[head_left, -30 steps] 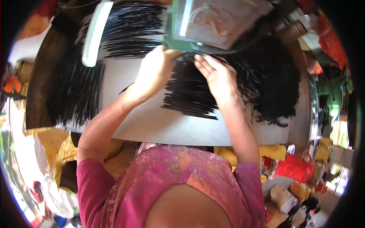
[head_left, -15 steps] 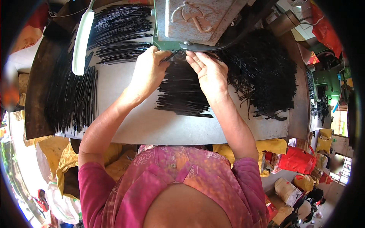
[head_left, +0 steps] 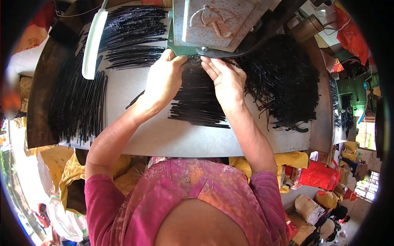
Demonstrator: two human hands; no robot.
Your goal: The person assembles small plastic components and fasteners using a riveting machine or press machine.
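Observation:
My left hand (head_left: pixel 166 80) is closed, with thumb and forefinger pinched at the green base (head_left: pixel 186 50) of a bench machine (head_left: pixel 213 24); what lies between these fingertips is too small to make out. A thin black rod (head_left: pixel 134 99) shows past my left wrist, slanting over the pale tabletop. On the other side of the machine's working point, my right hand (head_left: pixel 227 82) is closed, its fingertips on a thin black rod (head_left: pixel 232 63) that sticks out toward the right. Below and between both hands lies a bundle of black rods (head_left: pixel 199 100), laid roughly side by side.
A tangled heap of black rods (head_left: pixel 283 82) fills the table's right. More rods lie in rows at the upper left (head_left: pixel 133 35) and the left edge (head_left: pixel 78 106). A white lamp (head_left: pixel 94 45) hangs over them. The machine's dark curved arm (head_left: pixel 262 33) reaches above my right hand.
The dark rod at my left fingertips no longer shows there. A rod now appears beside my left wrist, and a rod end shows behind my right fingers. Both hands stay near the machine.

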